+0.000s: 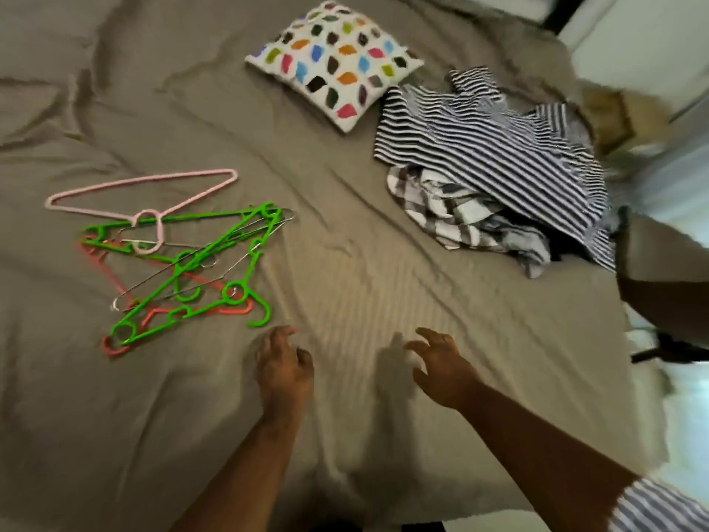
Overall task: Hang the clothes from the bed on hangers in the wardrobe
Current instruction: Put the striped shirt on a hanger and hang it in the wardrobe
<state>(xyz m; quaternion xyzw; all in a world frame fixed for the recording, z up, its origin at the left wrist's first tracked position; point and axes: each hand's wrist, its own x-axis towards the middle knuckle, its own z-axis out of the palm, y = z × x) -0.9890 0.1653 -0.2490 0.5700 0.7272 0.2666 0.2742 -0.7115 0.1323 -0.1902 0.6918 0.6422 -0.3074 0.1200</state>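
Observation:
A pile of clothes lies on the right side of the bed, a dark-and-white striped garment (510, 147) on top of a grey-and-white checked one (460, 216). On the left lies a heap of hangers: green (207, 255), pink (142, 193), coral (199, 311) and thin metal ones. My left hand (284, 366) hovers over the sheet just right of the hangers, fingers loosely spread, holding nothing. My right hand (441, 362) hovers beside it with fingers apart, also empty, well short of the clothes.
The bed (345, 263) is covered by a wrinkled grey-brown sheet. A white cushion with coloured patches (333, 63) sits at the back centre. Another person's arm (660, 278) shows at the right edge, beyond the bed's side.

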